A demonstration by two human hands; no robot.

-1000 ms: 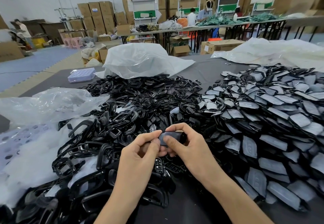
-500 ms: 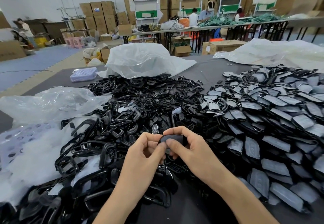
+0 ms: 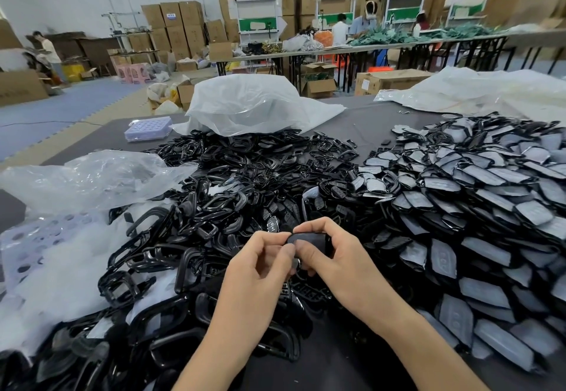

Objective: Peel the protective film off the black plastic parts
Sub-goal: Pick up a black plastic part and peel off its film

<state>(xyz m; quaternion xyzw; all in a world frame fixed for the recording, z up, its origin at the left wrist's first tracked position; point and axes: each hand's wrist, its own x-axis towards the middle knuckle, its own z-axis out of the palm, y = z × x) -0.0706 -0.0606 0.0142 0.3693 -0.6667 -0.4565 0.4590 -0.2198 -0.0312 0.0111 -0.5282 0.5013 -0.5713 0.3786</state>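
- My left hand (image 3: 258, 271) and right hand (image 3: 340, 259) pinched one black part (image 3: 309, 240) by its edges, fingers (image 3: 318, 223) curled.
- The part was held over the counter (image 3: 367, 127), between the frame pile (image 3: 190, 237) and the film-covered pile (image 3: 474, 222).

Both hands meet above the bench (image 3: 352, 129): right hand (image 3: 340, 256) and left hand (image 3: 260, 268) pinch one small black plastic part (image 3: 307, 239) between heaps of parts.

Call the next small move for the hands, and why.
Probably draw the left hand away to start the peel: its fingers pinch the left edge of the black part, which the right hand grips. No peeled corner shows yet.
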